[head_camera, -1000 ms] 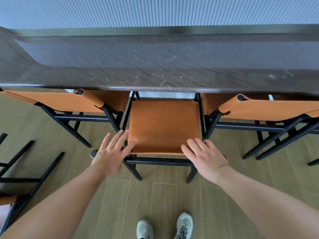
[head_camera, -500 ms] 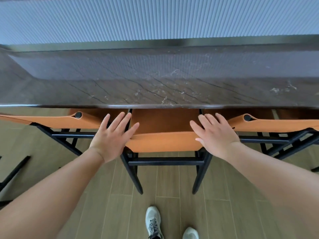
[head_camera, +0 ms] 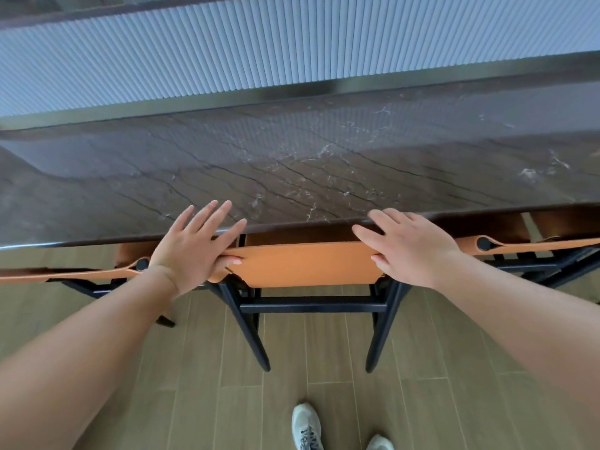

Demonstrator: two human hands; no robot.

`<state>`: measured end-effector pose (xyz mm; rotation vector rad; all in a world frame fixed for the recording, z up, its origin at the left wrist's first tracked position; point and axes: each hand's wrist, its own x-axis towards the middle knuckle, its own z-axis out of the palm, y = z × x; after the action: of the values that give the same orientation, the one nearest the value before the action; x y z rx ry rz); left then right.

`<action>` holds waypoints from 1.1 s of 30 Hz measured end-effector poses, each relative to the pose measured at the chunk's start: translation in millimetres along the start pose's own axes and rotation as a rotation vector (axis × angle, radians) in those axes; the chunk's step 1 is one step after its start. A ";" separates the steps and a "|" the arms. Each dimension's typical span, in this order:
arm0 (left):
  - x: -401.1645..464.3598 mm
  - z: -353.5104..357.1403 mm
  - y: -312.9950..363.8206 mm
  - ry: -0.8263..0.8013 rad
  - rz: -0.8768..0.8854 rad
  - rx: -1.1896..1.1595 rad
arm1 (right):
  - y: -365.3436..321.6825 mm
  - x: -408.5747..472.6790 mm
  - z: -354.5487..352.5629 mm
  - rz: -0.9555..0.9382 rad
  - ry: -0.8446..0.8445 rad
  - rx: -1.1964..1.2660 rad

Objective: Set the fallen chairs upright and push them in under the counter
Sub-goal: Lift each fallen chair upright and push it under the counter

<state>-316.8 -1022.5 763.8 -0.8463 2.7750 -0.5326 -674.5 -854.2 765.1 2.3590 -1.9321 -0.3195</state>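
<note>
Since the earlier frames the middle chair (head_camera: 305,264) has been going further in under the counter (head_camera: 292,170): a second ago its whole orange seat was showing, and now only the orange back strip and a sliver of seat are standing clear of the stone edge. Both hands have been travelling forward with it and are now reaching over the counter's lip.

The left hand (head_camera: 191,248) is lying flat at the chair back's left end, fingers straight and spread over the counter edge, while the thumb is tucking under against the orange leather; it is pressing rather than clasping. The right hand (head_camera: 406,245) is resting at the back's right end, fingers straight and extending onto the stone, thumb lying along the leather's top, nothing enclosed in it.

To the left, a neighbouring chair (head_camera: 65,276) is sitting under the counter with its orange back showing. The middle chair's black rear legs are standing upright on the wooden floor (head_camera: 324,368). To the right, another chair (head_camera: 535,245) is sitting likewise tucked in. Two pale shoes (head_camera: 306,430) are showing at the bottom. A ribbed grey panel (head_camera: 259,50) is running behind the counter.
</note>
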 end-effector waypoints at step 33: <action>27.5 24.4 2.3 0.008 0.105 -0.091 | 21.0 26.5 12.7 0.008 0.002 -0.043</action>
<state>-333.6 -1043.3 738.4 -0.7128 2.8506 -0.3952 -692.4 -883.4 753.7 2.3234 -1.9134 -0.3549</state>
